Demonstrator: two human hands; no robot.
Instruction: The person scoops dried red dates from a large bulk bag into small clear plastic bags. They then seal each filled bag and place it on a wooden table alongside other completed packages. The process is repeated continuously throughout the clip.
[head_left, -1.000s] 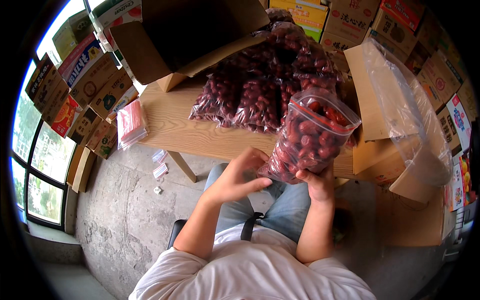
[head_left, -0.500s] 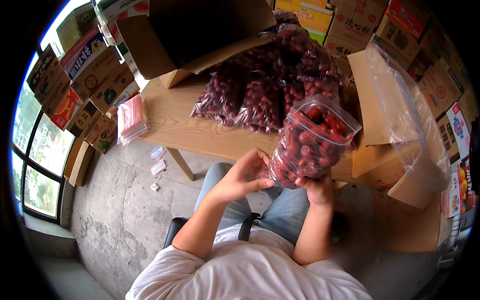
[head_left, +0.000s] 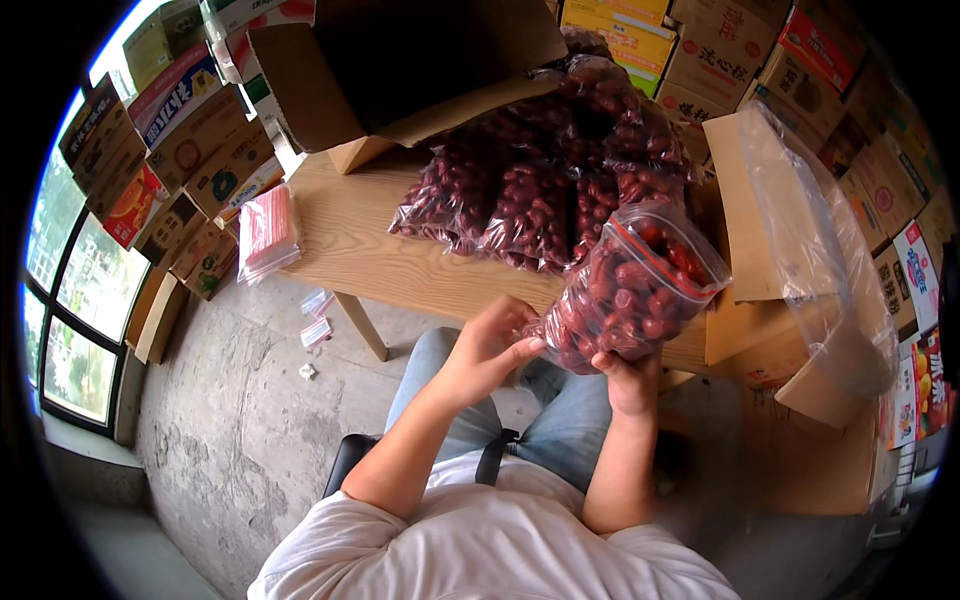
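Note:
A clear zip bag of red dates (head_left: 625,290) leans to the right above the near edge of the table, its red-striped mouth gaping at the upper right. My left hand (head_left: 492,350) pinches the bag's lower left corner between thumb and fingers. From below, my right hand (head_left: 632,378) grips the bag, thumb in front and the other fingers hidden behind it. Just beyond lie several filled bags of red dates (head_left: 520,205), heaped on the wooden table (head_left: 345,220).
A stack of flat zip bags with red strips (head_left: 268,232) rests at the table's left end. An open cardboard box (head_left: 310,90) stands at the back; another box (head_left: 745,220), lined with clear plastic, is on the right. Small bags (head_left: 316,332) lie on the floor.
The held bag has tipped further to the right and its mouth looks wider and rounder. Both hands keep their hold, the left still on the lower corner.

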